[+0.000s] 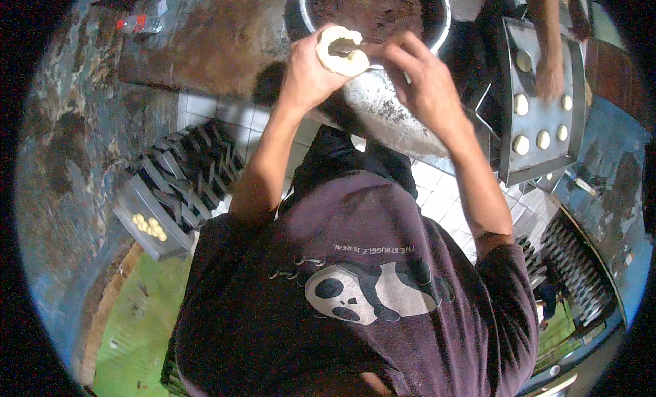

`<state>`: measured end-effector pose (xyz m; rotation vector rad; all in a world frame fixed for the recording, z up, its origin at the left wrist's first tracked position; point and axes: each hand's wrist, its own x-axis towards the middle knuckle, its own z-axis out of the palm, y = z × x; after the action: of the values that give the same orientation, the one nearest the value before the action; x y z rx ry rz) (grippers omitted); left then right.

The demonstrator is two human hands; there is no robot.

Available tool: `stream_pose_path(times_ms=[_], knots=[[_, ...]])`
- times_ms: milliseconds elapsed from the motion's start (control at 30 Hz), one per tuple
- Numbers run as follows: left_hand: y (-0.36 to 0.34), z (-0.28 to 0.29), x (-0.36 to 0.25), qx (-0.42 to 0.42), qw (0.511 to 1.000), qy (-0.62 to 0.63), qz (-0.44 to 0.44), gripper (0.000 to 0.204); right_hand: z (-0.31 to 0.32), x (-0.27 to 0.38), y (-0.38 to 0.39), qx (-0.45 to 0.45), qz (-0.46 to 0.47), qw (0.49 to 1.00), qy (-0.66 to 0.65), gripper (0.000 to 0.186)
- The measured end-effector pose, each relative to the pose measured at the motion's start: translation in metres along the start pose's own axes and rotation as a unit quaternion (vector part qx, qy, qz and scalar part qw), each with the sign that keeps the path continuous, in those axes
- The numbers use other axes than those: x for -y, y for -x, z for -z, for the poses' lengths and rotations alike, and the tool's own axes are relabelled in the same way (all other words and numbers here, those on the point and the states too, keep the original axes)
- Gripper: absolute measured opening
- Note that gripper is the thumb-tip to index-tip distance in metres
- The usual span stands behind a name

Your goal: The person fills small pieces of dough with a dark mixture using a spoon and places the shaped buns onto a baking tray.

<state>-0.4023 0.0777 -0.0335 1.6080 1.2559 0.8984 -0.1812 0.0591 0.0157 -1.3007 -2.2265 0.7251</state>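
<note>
My left hand (305, 76) is closed around a piece of pale dough (329, 55), cupped open at the top with dark brown filling (339, 47) inside. Right beside it, my right hand (425, 78) has its fingers bent and pinched together, close to the dough's opening. Something thin and dark runs from those fingertips into the filling; its kind is hard to make out. Just beyond both hands stands a large round basin (447, 18) with a light rim, holding a brown crumbly mass (372, 11). Below my right hand lies a whitish, speckled surface (389, 108).
At the right, another person's arm (547, 48) reaches over a metal tray (540, 170) with several round dough pieces (521, 104). Stacked metal trays (181, 165) stand at lower left, one holding dough pieces (150, 226). A plastic bottle (142, 24) lies at far left on the stained table (205, 38).
</note>
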Motion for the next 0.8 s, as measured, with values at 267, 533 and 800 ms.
stream_pose_path(times_ms=[267,533,800], knots=[[0.001,0.002,0.013,-0.031,0.998,-0.049,-0.036,0.031,-0.026,0.019,0.055,-0.110,-0.063,0.991,-0.040,0.065],[0.010,-0.030,-0.003,0.040,0.999,0.017,0.003,0.033,-0.162,-0.144,0.241,-0.080,-0.493,0.840,-0.210,0.032],[0.011,-0.057,-0.006,0.191,0.980,0.013,-0.053,0.034,-0.032,-0.027,0.145,-0.091,-0.300,0.941,-0.124,0.077]])
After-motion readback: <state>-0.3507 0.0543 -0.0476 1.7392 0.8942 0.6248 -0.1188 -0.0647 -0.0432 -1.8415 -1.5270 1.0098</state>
